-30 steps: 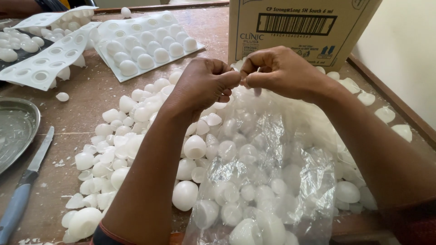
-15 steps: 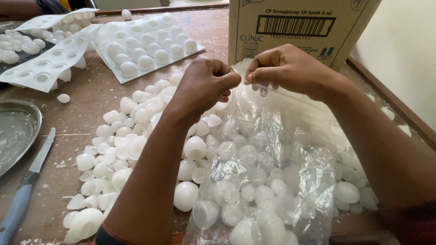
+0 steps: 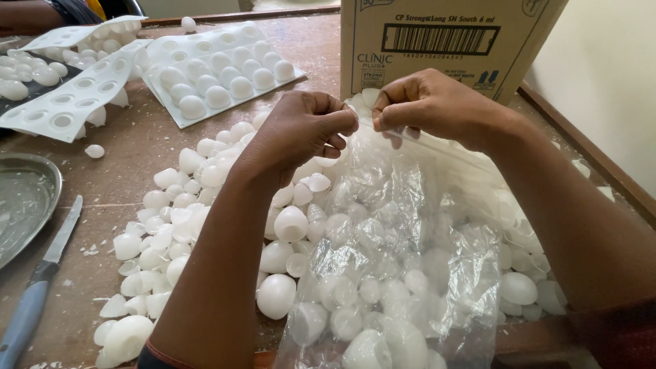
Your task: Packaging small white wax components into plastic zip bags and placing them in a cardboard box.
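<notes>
We pinch the top edge of one clear plastic bag [image 3: 403, 260] at frame centre: left hand [image 3: 304, 130] and right hand [image 3: 430, 102] both grasping it. Two white moulded trays [image 3: 219, 68] lie upper left; the loose white shells [image 3: 178, 219] are too many to count.

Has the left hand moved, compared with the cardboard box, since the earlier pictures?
Yes, slightly. The left hand has drifted a little to the left, away from the cardboard box, while both hands still pinch the top of the clear plastic bag.
</notes>
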